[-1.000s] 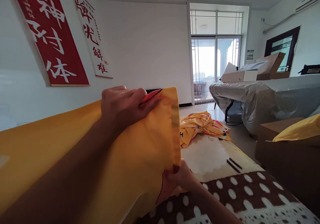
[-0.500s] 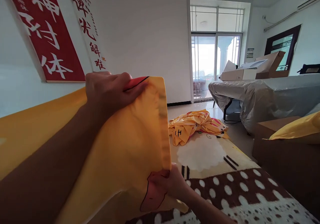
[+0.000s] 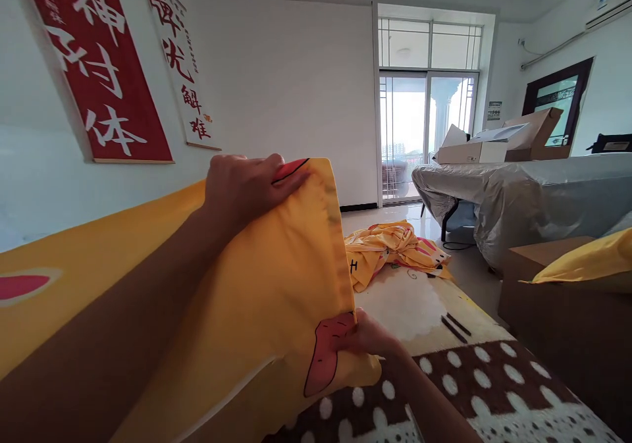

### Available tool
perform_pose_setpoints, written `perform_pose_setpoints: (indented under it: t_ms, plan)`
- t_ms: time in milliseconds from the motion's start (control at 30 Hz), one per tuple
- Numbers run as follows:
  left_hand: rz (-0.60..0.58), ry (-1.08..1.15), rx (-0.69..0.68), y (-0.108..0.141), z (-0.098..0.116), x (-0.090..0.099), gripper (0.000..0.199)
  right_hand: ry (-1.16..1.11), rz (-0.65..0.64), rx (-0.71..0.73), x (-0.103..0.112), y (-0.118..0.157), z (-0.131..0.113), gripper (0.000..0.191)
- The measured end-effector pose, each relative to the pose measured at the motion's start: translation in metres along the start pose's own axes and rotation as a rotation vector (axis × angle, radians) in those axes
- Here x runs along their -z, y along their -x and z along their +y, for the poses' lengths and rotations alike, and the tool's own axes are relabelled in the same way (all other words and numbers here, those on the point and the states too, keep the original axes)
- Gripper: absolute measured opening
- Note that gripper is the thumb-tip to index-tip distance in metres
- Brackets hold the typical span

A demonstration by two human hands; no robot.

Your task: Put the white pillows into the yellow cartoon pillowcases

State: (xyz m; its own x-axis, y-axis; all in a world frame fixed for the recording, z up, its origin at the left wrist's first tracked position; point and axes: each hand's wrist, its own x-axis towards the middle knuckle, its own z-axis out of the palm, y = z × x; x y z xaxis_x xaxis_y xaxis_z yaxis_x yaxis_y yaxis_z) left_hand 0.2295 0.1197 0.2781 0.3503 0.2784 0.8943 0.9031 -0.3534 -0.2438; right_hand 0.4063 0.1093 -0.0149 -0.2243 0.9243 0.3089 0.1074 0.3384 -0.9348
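A large yellow cloth (image 3: pixel 276 259) with pink and red printed shapes is stretched up in front of me; whether it is a pillowcase or a cover I cannot tell. My left hand (image 3: pixel 241 183) is closed over its top edge, thumb pointing along the cloth near the upper corner. Lower down, my right hand (image 3: pixel 371 334) pinches the same hemmed side edge beside a red printed patch. Between the two hands the hem runs nearly straight. The cloth's far left part leaves the view.
Beyond the hands, a crumpled heap of yellow printed fabric (image 3: pixel 395 249) lies on a brown-and-cream patterned blanket (image 3: pixel 444 364). At right stand a cardboard box (image 3: pixel 543 311) with yellow cloth (image 3: pixel 587 259) on it and a plastic-covered table (image 3: pixel 533 186) bearing open boxes.
Both hands have shifted to the right with the cloth, the right hand also slightly upward. More of a pink printed shape shows at the left edge.
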Motion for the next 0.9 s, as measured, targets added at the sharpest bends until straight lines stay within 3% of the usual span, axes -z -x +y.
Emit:
perform_pose_setpoints:
  t_ms: [100,200,267,333,400,433,533,767,900]
  plan:
    - [-0.033,-0.062,0.021,-0.002,-0.005,-0.003,0.056,0.003,-0.093,0.042,0.001,0.000,-0.002,0.021]
    - [-0.158,-0.044,0.048,-0.007,-0.009,-0.003,0.055,0.070,-0.033,0.062,-0.002,-0.004,-0.001,0.017]
    - [-0.364,0.045,0.117,-0.010,-0.010,0.001,0.056,0.102,0.004,0.050,-0.004,-0.007,0.005,0.011]
    - [-0.643,0.181,0.174,-0.012,-0.011,0.007,0.055,0.107,-0.035,0.046,-0.005,-0.009,0.015,0.013]
    - [-0.862,0.330,0.166,-0.013,-0.011,0.013,0.055,0.105,-0.135,0.042,-0.004,-0.010,0.027,0.028]
    - [-0.910,0.404,0.143,-0.013,-0.011,0.016,0.054,0.107,-0.189,0.029,-0.002,-0.011,0.032,0.036]
    - [-0.899,0.582,0.176,-0.011,-0.011,0.022,0.047,0.148,-0.282,-0.053,0.003,-0.012,0.045,0.042]
    - [-0.605,0.779,0.451,-0.006,-0.002,0.027,0.037,0.246,-0.065,-0.102,0.003,-0.018,0.056,0.018]
    - [-0.511,0.880,0.583,-0.004,0.002,0.028,0.037,0.185,-0.080,-0.098,0.006,-0.018,0.062,0.022]
